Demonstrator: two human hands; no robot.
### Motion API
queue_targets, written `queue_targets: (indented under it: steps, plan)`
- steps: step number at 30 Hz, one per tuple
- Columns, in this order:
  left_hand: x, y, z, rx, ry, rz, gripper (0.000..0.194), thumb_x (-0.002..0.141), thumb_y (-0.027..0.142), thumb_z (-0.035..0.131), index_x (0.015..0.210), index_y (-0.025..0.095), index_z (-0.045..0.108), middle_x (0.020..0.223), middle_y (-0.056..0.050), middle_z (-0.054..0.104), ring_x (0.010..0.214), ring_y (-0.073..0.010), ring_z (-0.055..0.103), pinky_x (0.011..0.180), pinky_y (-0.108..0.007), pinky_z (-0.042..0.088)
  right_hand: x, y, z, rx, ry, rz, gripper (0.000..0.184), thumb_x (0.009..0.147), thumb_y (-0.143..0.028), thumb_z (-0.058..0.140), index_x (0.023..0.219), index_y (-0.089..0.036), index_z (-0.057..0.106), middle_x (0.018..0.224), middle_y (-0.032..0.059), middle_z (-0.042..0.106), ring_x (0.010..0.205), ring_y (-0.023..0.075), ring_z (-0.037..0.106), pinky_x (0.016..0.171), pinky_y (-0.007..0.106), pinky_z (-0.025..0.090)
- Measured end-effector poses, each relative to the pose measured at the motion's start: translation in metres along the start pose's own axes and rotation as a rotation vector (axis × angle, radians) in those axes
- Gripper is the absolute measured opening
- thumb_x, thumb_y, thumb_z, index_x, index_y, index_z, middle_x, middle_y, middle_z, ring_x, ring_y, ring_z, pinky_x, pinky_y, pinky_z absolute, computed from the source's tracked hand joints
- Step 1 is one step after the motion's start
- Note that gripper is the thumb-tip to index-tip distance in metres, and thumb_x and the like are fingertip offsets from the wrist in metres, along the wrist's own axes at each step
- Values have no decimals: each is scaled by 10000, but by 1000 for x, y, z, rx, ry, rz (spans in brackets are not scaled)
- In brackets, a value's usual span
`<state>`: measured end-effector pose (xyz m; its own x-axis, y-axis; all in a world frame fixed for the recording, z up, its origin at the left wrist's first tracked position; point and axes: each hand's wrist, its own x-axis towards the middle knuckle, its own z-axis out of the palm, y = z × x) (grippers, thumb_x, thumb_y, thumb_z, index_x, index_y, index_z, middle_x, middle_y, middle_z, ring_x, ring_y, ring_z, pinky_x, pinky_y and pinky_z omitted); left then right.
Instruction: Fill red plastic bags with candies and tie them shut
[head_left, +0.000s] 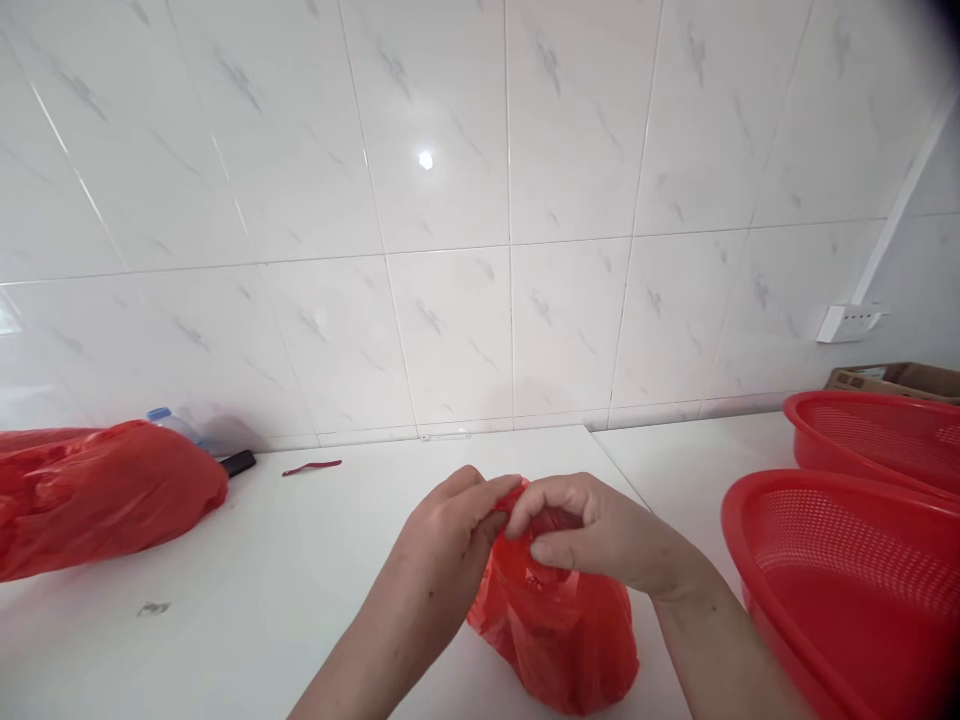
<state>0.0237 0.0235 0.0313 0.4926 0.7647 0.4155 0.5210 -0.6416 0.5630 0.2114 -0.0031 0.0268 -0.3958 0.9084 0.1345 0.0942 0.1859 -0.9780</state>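
Note:
A red plastic bag stands on the white table in front of me, bulging at the bottom and gathered toward its top. My left hand pinches the bag's upper edge from the left, its fingers closed on the film. From the right, my right hand curls over the neck of the bag, thumb and fingers bent around the plastic. Between the two hands the bag's mouth is partly covered. What the bag contains is hidden by the red film.
Two red perforated baskets stand at the right, one behind the other, with a cardboard box beyond them. Another full red bag lies at the left, near a black object and a thin red strip. A tiled wall rises behind.

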Motion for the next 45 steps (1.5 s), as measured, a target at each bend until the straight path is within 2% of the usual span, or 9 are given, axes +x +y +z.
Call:
queue_targets:
  steps: [3,10,18,21,24,29,33,39,45]
  plan:
    - [0,-1,2,75,-54,9,328,891,182,366,707,236,632,693,6,494,576,-124,467,472,-233,333,-1,4,0,-78,96,73,217,729,-186,561,923,-249,632,660,-39,533,585,112,479,533,232,399]
    - [2,2,-1,116,-70,-46,295,892,221,384,650,214,554,732,1,536,583,-132,498,481,-244,345,12,17,1,-447,531,45,212,727,-221,552,906,-287,645,640,-48,535,493,101,419,415,211,293]
    - [1,0,-2,121,-14,-99,182,868,200,423,870,265,593,803,11,587,707,-161,551,575,-256,393,6,-11,6,-112,268,27,324,752,-172,471,992,-256,671,900,3,680,821,168,609,744,331,459]
    - [-1,0,-2,98,-4,-104,186,866,191,421,963,282,550,809,23,592,712,-154,538,586,-252,392,9,-5,1,79,304,72,244,780,-292,531,972,-221,664,880,26,678,804,176,622,747,340,476]
    - [-6,6,-4,66,-100,6,191,840,115,406,853,255,536,769,35,573,687,-130,507,590,-237,378,22,17,-10,181,380,79,210,760,-313,560,919,-200,637,797,20,660,691,152,600,664,310,479]
    - [-15,19,-7,-45,-446,176,237,726,-3,421,689,208,522,736,36,579,656,-99,490,589,-215,375,49,89,-40,-130,669,94,214,665,-161,500,861,-218,565,634,-46,590,575,119,537,575,253,420]
    - [-19,15,-3,-11,-664,113,216,687,20,511,708,226,572,755,45,636,690,-113,537,575,-222,377,58,148,-58,-135,709,185,172,600,-114,491,738,-210,525,531,-54,548,507,119,523,529,244,384]
    - [-15,3,1,-40,-609,-63,225,682,252,692,889,303,620,787,65,636,683,-132,543,561,-235,379,49,177,-65,28,664,191,150,687,-334,586,747,-200,557,658,-10,606,582,124,542,524,237,404]
    - [3,-2,12,-181,-393,-93,355,754,356,631,1106,327,592,1203,-14,559,999,-208,543,792,-310,464,40,169,-66,97,749,169,299,707,-496,541,705,-197,552,623,1,585,563,130,515,510,247,393]
